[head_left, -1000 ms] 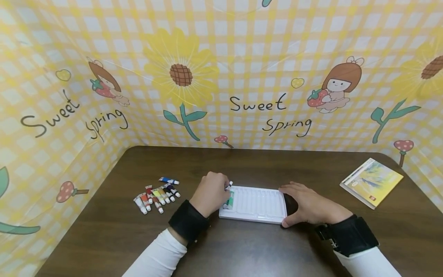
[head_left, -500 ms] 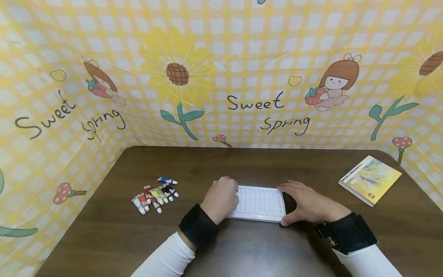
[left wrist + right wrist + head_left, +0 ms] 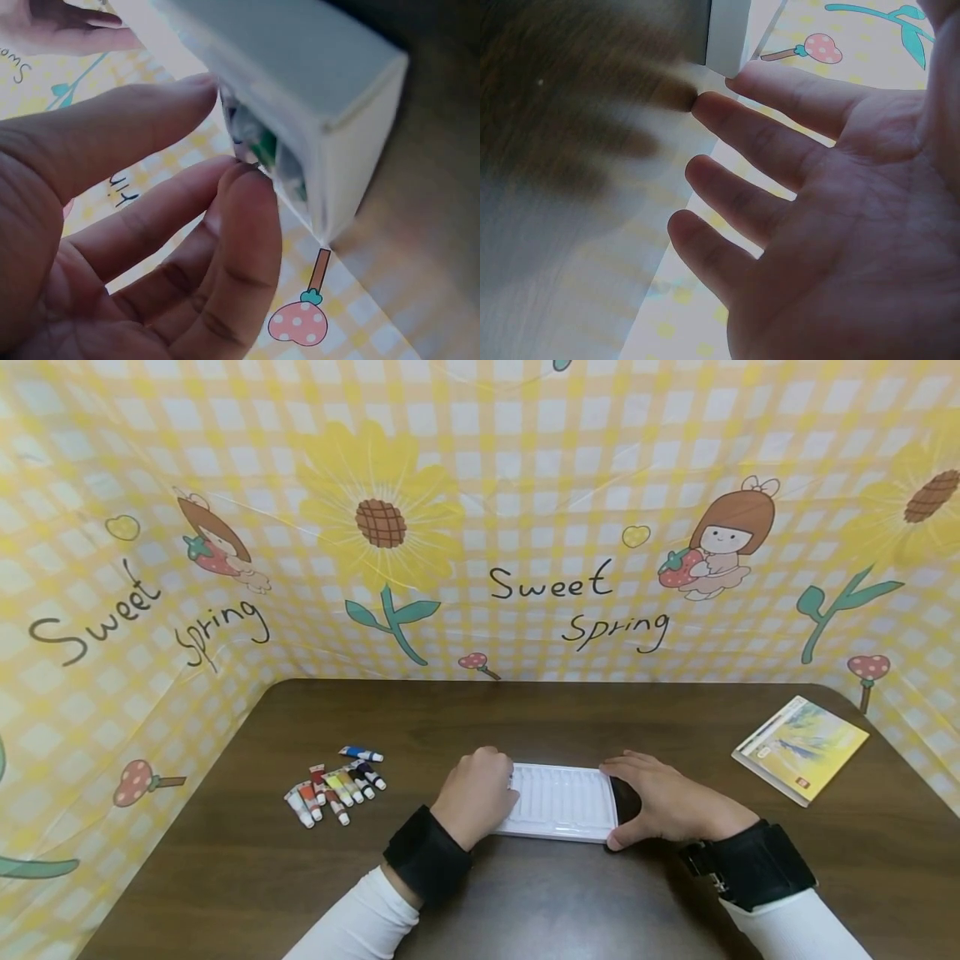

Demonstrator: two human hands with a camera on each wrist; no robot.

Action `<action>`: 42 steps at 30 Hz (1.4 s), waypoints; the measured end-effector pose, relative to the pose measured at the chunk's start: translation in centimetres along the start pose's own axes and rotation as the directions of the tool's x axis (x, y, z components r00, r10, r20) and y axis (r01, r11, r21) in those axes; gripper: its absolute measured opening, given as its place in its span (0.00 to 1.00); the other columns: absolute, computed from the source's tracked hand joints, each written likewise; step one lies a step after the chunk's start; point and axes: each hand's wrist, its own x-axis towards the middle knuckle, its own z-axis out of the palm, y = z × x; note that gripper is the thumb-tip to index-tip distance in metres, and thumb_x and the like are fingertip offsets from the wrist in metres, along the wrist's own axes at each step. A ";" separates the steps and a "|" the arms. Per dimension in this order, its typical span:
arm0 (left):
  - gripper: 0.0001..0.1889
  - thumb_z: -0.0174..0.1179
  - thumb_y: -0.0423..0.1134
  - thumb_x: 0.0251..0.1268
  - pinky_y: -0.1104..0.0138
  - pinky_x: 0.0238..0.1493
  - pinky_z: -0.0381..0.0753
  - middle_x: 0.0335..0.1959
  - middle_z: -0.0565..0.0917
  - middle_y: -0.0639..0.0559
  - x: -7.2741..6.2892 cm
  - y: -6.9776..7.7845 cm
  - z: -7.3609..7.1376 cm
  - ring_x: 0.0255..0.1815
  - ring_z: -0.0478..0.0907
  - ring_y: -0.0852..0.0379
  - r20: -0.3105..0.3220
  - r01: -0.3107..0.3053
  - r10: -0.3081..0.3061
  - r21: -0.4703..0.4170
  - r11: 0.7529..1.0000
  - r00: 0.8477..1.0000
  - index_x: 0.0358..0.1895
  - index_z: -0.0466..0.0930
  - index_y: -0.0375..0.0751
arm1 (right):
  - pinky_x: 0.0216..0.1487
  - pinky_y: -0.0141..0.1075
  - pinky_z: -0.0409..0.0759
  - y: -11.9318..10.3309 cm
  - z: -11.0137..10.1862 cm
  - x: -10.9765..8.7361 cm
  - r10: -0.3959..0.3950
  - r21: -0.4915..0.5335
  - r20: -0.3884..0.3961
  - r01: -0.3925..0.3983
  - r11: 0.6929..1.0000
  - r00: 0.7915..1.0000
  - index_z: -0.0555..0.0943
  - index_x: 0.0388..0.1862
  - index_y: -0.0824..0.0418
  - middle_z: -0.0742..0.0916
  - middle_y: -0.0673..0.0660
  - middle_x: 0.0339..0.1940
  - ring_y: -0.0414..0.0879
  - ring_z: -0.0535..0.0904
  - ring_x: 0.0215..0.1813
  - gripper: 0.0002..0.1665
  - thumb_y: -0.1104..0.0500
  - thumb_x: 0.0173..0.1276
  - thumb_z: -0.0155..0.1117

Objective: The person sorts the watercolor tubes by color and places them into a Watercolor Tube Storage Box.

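Note:
A white compartmented plastic tray [image 3: 566, 802] lies near the middle of the table. My left hand [image 3: 474, 797] covers its left end with curled fingers. In the left wrist view, paint tubes [image 3: 262, 142], one with green on it, lie inside the tray. My left thumb and fingertips pinch a small paint tube [image 3: 234, 124] at the tray's edge, most of it hidden from the head view. My right hand [image 3: 667, 802] spans the tray's right end, thumb at the front corner and forefinger at the back corner. Its other fingers [image 3: 735, 191] stretch out beside the tray.
Several paint tubes [image 3: 330, 789] with white caps lie loosely grouped on the left of the brown table [image 3: 555, 897]. Just behind them is a blue tube [image 3: 362, 753]. A yellow illustrated box [image 3: 802, 750] sits at the right. Patterned cloth [image 3: 547, 468] walls the back and sides.
My left hand has shifted right and lowered over the tray's left end, covering the green tubes seen there before. The right hand keeps its place at the right end.

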 end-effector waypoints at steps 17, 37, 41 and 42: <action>0.09 0.73 0.36 0.63 0.61 0.34 0.81 0.28 0.83 0.48 0.3 -0.6 -0.1 0.29 0.76 0.57 0.084 -0.026 0.025 0.011 1.000 0.996 0.28 0.89 0.35 | 0.74 0.69 0.65 -0.3 -0.1 -0.1 0.009 -0.002 0.004 -0.009 1.000 1.000 0.74 0.74 0.67 0.74 0.72 0.77 0.74 0.62 0.81 0.58 0.42 0.49 0.87; 0.08 0.73 0.39 0.65 0.59 0.34 0.87 0.35 0.85 0.46 -0.1 -0.2 0.2 0.34 0.80 0.52 0.094 -0.050 0.041 0.095 0.994 0.995 0.36 0.92 0.35 | 0.74 0.70 0.65 -0.3 0.0 -0.2 0.004 0.002 0.006 -0.004 1.000 1.000 0.73 0.74 0.68 0.75 0.72 0.76 0.74 0.63 0.80 0.58 0.41 0.50 0.86; 0.09 0.74 0.40 0.65 0.59 0.35 0.87 0.36 0.85 0.46 -0.1 -0.1 0.3 0.35 0.81 0.52 0.088 -0.046 0.037 0.102 0.994 0.995 0.36 0.92 0.35 | 0.74 0.70 0.65 -0.3 0.0 -0.2 -0.002 -0.003 0.003 0.002 1.000 1.000 0.73 0.74 0.68 0.75 0.72 0.76 0.75 0.63 0.80 0.58 0.41 0.50 0.86; 0.09 0.74 0.40 0.65 0.59 0.35 0.87 0.36 0.85 0.46 -0.1 -0.1 0.2 0.35 0.81 0.52 0.084 -0.046 0.038 0.101 0.994 0.996 0.36 0.92 0.35 | 0.74 0.70 0.65 -0.3 -0.1 -0.2 -0.005 -0.005 0.001 0.005 1.000 1.000 0.73 0.74 0.68 0.76 0.72 0.76 0.75 0.63 0.80 0.58 0.41 0.50 0.86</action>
